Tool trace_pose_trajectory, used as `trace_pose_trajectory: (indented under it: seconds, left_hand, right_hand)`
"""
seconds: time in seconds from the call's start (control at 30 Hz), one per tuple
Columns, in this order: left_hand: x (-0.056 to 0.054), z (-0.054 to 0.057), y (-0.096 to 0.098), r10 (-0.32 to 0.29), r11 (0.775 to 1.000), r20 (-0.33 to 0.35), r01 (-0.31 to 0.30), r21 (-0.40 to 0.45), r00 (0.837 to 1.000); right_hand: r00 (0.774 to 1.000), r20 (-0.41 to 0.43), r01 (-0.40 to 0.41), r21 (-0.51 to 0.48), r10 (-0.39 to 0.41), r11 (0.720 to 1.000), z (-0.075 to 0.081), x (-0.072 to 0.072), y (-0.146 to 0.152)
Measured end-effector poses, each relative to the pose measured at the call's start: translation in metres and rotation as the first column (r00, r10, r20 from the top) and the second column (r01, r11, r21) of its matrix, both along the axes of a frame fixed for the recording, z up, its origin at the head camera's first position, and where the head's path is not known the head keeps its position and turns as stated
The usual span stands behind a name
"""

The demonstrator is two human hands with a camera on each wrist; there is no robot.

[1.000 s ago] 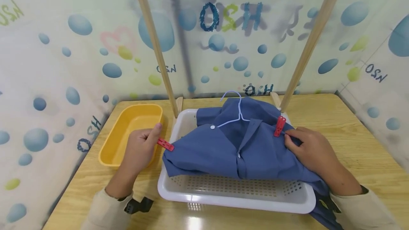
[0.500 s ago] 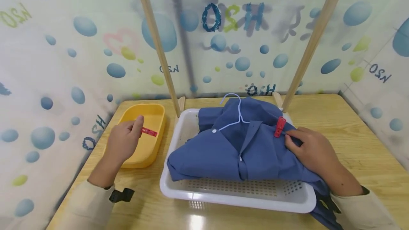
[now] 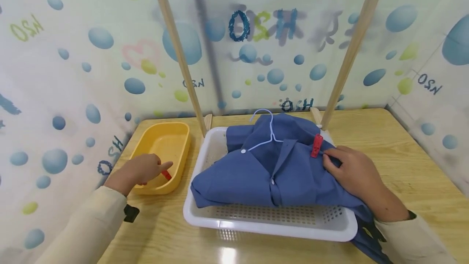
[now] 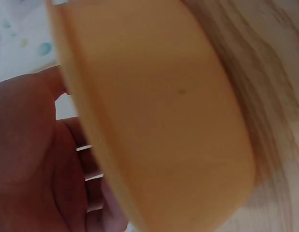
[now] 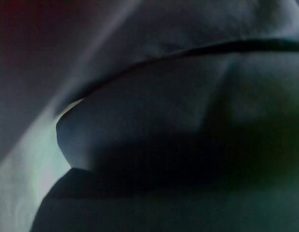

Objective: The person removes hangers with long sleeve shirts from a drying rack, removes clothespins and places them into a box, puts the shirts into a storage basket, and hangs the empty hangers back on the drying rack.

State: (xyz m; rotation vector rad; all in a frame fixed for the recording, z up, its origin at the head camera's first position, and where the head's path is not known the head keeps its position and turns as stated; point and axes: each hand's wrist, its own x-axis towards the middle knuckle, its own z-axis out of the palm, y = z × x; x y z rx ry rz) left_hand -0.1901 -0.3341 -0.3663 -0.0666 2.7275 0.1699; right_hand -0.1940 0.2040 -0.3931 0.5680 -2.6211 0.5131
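Left hand (image 3: 143,168) has dropped to basin (image 3: 165,144), beside red clip (image 3: 166,174) (fingers seemingly loose); right hand (image 3: 350,170) pinches blue shirt (image 3: 234,182).

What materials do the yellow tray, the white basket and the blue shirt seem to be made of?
Yellow tray: probably smooth plastic with a soft sheen; it looks moulded in one piece, with rounded corners.
White basket: likely shiny plastic; its rim catches light and its walls have regular holes.
Blue shirt: matte fabric, since it folds softly; the fibre I cannot tell.
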Motion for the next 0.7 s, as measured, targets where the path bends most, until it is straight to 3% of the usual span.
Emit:
trace_pose_trajectory:
  seconds: [0.1, 0.37, 0.57, 0.7]
  left_hand:
    - [-0.005, -0.007, -0.001, -0.009, 1.0, 0.046, 0.009, 0.0, 0.999]
    - [-0.007, -0.016, -0.004, -0.013, 0.998, 0.044, 0.016, -0.061, 0.999]
    - [-0.009, -0.016, -0.007, -0.007, 0.997, 0.026, 0.009, -0.076, 1.0]
    - [-0.013, -0.009, -0.003, -0.003, 0.996, -0.041, 0.0, -0.094, 0.999]
  right_hand:
    - [1.0, 0.008, 0.006, 0.005, -0.006, 1.0, 0.0, 0.0, 0.001]
    - [0.999, 0.043, 0.022, 0.028, -0.023, 0.999, 0.001, -0.002, -0.001]
    - [0.998, 0.061, 0.032, 0.024, -0.033, 0.999, 0.002, -0.001, -0.002]
    - [0.997, 0.071, 0.032, 0.021, -0.033, 0.999, 0.001, 0.0, -0.001]
